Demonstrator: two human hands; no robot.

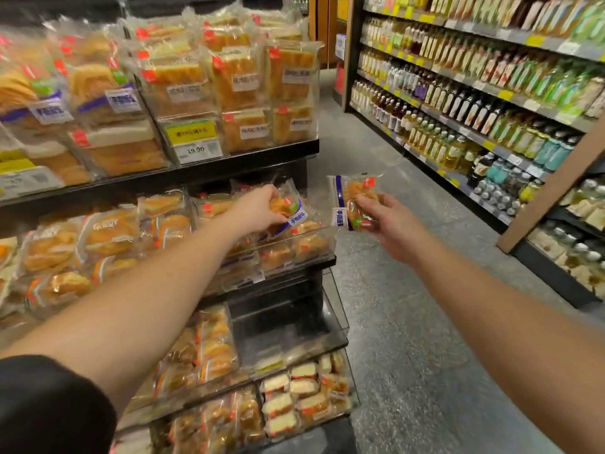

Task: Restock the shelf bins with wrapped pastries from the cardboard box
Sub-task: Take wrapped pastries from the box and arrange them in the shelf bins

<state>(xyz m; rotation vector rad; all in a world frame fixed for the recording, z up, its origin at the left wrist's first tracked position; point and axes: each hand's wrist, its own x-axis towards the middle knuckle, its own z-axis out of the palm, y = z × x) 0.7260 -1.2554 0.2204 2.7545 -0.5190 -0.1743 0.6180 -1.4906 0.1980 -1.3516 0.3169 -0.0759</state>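
Left hand (258, 208) sets a pastry (288, 209) into the corner bin (322, 247), right hand (389, 224) grips the next pack (355, 203) just beside it, box out of view, and that lower bin (337, 326) looks nearly bare, so plenty left.

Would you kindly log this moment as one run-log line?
left hand: placing wrapped pastry in clear bin | right hand: holding second pastry beside shelf | cardboard box: not visible

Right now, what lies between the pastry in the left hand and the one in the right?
In the head view, only the clear bin's corner and floor separate left pastry from right pastry.
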